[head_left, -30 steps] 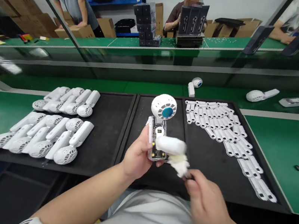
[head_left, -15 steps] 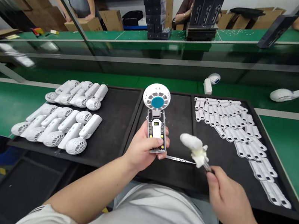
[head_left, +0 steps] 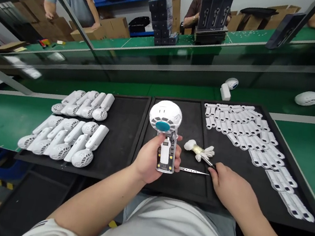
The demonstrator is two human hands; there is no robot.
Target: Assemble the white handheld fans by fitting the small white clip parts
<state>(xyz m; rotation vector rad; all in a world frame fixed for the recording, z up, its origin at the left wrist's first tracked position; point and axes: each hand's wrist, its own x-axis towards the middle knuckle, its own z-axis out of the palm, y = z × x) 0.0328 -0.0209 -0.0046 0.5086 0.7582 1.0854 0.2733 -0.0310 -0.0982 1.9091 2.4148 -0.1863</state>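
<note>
Left hand (head_left: 149, 158) grips handheld fan (head_left: 166, 151) over black tray (head_left: 189, 119), long axis near-to-far, head toward far edge. Right hand (head_left: 230, 185) pinches handle of wad-tipped tool (head_left: 198, 150), right of fan, wads pointing left.

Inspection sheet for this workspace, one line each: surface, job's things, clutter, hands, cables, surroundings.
Surface: green bench bearing black trays
Job's things: fan, held; tool with a white wad at its end; white fans in rows on the left; small white pieces on the right
Clutter: perforated metal strip on a tray; loose fans beyond the trays
Hands: left hand grips the fan; right hand grips the tool
Cables: nothing seen
Surroundings: people across the bench, dark boxes, cartons
</note>
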